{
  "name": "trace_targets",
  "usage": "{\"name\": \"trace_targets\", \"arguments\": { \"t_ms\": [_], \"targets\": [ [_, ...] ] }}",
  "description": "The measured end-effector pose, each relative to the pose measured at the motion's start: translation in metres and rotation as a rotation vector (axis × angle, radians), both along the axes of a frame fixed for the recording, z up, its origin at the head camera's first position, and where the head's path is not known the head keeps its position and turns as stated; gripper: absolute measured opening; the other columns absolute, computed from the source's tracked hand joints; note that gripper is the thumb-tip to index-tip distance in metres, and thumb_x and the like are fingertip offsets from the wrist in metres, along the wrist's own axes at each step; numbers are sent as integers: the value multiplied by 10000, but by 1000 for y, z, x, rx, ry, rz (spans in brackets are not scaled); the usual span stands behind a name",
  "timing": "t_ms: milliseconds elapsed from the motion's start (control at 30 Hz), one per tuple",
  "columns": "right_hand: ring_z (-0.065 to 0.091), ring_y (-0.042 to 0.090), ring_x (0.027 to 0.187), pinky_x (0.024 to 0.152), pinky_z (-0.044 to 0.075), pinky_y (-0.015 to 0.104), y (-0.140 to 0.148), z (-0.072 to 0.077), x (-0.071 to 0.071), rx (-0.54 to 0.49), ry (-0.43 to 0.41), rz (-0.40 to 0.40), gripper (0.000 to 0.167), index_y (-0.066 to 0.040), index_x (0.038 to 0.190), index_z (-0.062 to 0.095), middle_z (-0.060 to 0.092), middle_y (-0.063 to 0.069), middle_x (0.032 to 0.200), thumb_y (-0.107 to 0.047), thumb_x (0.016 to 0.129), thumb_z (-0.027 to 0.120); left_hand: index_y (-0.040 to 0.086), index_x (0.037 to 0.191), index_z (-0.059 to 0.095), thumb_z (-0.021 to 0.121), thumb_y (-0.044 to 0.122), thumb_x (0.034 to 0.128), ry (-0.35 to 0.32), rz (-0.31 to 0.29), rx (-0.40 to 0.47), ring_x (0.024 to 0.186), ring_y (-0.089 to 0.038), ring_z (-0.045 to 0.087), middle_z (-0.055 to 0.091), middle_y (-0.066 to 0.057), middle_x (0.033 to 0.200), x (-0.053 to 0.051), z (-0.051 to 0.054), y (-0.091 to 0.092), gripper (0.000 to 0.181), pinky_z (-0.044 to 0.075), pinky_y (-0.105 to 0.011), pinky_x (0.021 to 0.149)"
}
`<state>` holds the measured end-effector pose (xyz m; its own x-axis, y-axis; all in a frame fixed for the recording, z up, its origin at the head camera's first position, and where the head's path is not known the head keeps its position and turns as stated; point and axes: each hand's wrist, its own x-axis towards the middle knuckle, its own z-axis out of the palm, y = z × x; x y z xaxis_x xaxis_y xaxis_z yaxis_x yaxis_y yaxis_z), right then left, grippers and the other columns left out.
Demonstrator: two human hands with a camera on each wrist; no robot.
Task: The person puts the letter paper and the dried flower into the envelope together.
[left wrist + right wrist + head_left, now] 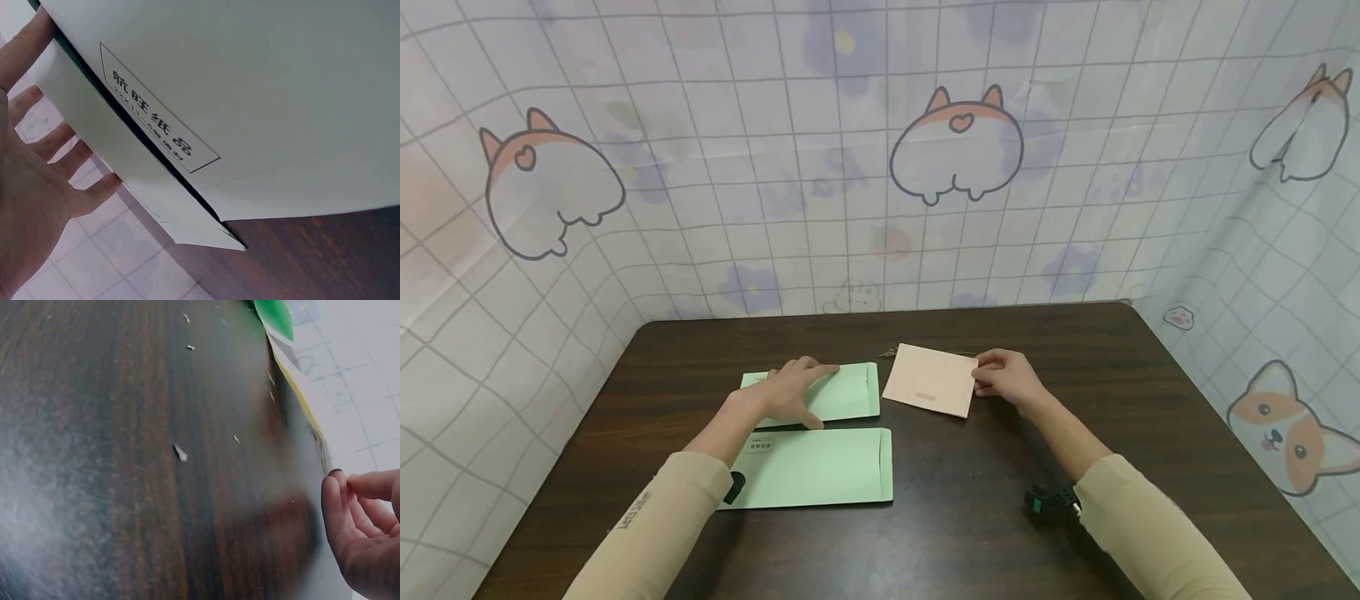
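Observation:
Two pale green envelopes lie one behind the other on the dark table, the rear envelope [855, 392] and the front envelope [820, 471]. My left hand [790, 390] is spread over the rear envelope. In the left wrist view the fingers of that left hand [37, 181] lie along its far edge, with the thumb at the near edge. To the right, a square peach paper piece [930, 379] has a faint oval mark; whether card or envelope I cannot tell. Its right edge is pinched between thumb and fingers of my right hand [1007, 381], seen edge-on in the right wrist view.
A thin dried sprig [889, 352] shows just behind the peach paper. Small pale scraps [180, 452] are scattered over the dark wooden table [940, 533]. A black wrist device [1048, 500] sits beneath the right forearm. Patterned cloth [850, 208] hangs behind the table and at both sides.

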<state>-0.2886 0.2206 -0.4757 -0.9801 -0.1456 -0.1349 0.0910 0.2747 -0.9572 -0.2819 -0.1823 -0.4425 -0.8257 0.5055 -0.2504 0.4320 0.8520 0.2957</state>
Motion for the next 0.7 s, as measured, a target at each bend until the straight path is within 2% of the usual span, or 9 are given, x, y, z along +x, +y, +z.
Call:
{"name": "trace_targets", "arguments": {
  "t_ms": [367,700],
  "targets": [
    [677,166,840,815,588,329,3,6,-1,-88,-1,23,362,159,1317,509,648,165,1063,-25,1021,604,203,1637,300,878,397,830,-10,9,3,1430,-398,325,343,-168,1551,1,0,-1,1012,243,-733,1089],
    [683,178,836,804,591,326,-4,1,-3,-124,-2,40,350,140,1308,516,668,142,1045,-7,1008,620,206,1634,306,873,397,834,-6,5,3,1431,-410,325,337,-181,1554,-1,-2,0,999,236,-745,1086]
  ]
}}
